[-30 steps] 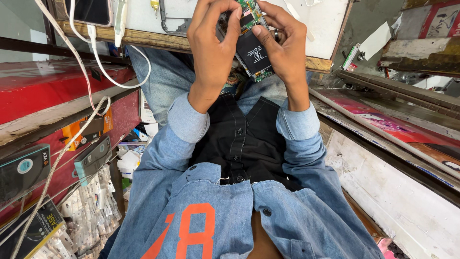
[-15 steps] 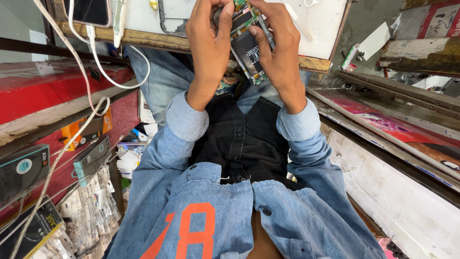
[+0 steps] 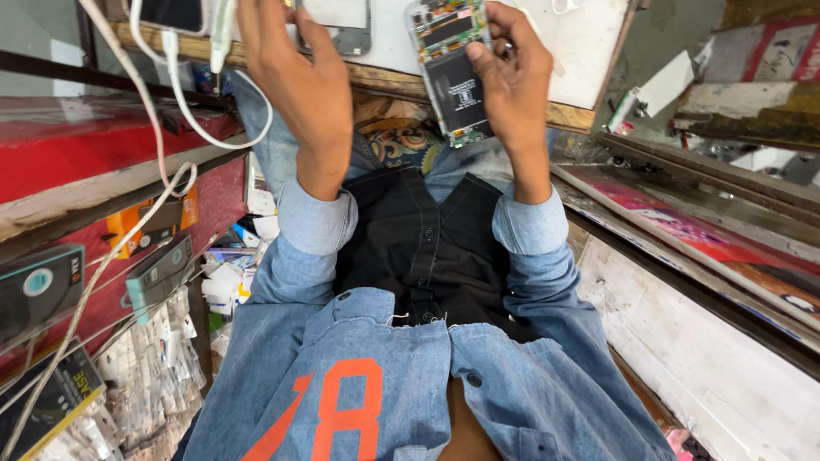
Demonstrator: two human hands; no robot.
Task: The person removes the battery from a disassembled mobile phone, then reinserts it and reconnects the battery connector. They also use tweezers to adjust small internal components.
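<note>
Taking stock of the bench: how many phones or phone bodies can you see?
3: an opened phone in the right hand, a phone frame by the left hand, a dark phone top left. Others may be hidden.

Teal-black boxes [image 3: 43,290], orange box [image 3: 158,224] left shelf.

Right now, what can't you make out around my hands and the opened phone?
Head view:
- Left hand: fingertips cut off by the top edge, so what they touch is unclear.
- Opened phone in the right hand: far side hidden; circuit parts too small.
- White cable: both ends run out of frame.
</note>
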